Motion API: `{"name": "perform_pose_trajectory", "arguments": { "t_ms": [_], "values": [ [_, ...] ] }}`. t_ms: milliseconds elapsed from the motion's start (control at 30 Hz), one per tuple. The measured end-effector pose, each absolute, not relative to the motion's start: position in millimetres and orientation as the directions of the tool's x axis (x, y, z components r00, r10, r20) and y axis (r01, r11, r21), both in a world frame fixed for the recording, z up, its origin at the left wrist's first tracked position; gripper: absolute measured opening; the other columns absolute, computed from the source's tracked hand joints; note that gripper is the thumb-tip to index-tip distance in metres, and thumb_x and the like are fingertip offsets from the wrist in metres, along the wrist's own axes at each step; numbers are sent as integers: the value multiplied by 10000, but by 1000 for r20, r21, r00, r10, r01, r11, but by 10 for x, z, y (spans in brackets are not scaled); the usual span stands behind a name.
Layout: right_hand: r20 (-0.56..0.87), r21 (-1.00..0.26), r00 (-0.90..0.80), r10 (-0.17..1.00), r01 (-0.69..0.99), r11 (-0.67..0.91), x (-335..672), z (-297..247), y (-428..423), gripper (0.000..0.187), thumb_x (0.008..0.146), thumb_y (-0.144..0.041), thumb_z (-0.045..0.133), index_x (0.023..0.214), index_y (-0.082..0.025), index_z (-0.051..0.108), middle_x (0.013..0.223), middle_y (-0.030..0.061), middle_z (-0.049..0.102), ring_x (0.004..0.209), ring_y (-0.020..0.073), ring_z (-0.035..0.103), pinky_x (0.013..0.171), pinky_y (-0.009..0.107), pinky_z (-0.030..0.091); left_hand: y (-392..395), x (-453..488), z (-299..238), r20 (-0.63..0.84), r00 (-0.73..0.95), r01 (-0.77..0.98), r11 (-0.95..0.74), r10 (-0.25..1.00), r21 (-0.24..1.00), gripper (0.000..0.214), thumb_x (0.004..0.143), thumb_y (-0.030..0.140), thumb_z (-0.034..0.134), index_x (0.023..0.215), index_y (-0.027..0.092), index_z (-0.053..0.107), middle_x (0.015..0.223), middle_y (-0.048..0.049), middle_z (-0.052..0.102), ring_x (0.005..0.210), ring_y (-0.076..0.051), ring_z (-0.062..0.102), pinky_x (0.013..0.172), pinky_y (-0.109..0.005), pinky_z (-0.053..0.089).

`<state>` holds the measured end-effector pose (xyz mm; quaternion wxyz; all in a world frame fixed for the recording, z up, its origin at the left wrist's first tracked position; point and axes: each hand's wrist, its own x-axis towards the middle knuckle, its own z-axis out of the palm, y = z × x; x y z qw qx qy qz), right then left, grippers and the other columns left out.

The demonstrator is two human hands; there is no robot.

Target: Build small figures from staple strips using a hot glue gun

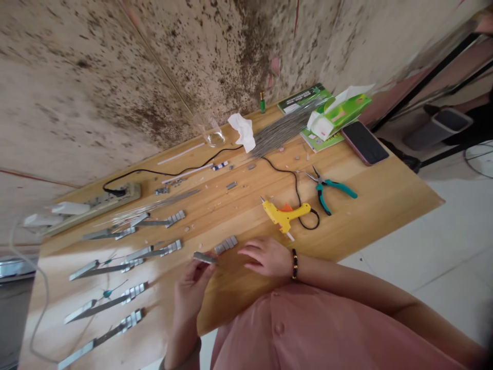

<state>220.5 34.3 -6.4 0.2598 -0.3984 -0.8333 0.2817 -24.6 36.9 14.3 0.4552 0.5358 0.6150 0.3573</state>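
Observation:
My left hand point(192, 290) is closed on a small grey metal piece point(204, 257), holding it just above the wooden table point(385, 195) near its front edge. My right hand point(264, 255) lies on the table beside it, fingers loosely curled, and touches the tabletop just right of a stepped grey metal piece point(226, 244). A beaded bracelet point(294, 263) sits on my right wrist. A yellow glue gun point(287, 215) with a black cord lies a little beyond my right hand.
Several long metal assemblies point(127, 262) lie in rows at the left. Green-handled pliers point(329, 189), a phone point(364, 142), a tissue box point(339, 117), a bundle of wires point(283, 131), a glass point(211, 131) and a power strip point(96, 203) lie farther back. A stained wall stands behind.

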Motion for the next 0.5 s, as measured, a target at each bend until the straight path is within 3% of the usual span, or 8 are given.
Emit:
{"name": "perform_pose_trajectory", "arguments": {
  "t_ms": [100, 200, 333, 500],
  "values": [
    [234, -724, -588, 774, 426, 543, 2212, -66, 330, 462, 919, -351, 492, 1330, -147, 440, 1248, 117, 574, 1108, 205, 543, 931, 334, 435, 338, -123, 245, -59, 72, 405, 25, 996, 914, 177, 739, 281, 693, 892, 191, 682, 925, -50, 671, 904, -185, 632, 808, -295, 517],
    [219, -785, -651, 727, 325, 527, 2225, -44, 336, 664, 897, -298, 529, 1451, -124, 207, 1306, 143, 536, 1162, 203, 515, 956, 330, 417, 322, 36, 274, 67, 164, 452, -135, 984, 881, 141, 761, 259, 667, 890, 201, 671, 915, -45, 659, 913, -186, 618, 839, -323, 505],
    [112, -862, -665, 738, 305, 406, 2248, 11, 361, 853, 848, -249, 595, 1482, -132, 36, 1044, 84, 679, 996, 199, 591, 883, 318, 440, 338, 241, 229, 161, 183, 463, -229, 970, 856, 142, 783, 241, 645, 924, 227, 653, 920, -38, 655, 915, -188, 611, 857, -363, 498],
    [53, -941, -634, 771, 228, 252, 2256, 31, 378, 847, 870, -258, 575, 1482, -157, -1, 869, 6, 692, 790, 154, 616, 751, 270, 462, 378, 358, 188, 160, 105, 421, -190, 981, 887, 143, 792, 264, 636, 925, 214, 646, 946, -59, 648, 936, -203, 609, 863, -387, 496]
  ]
}}
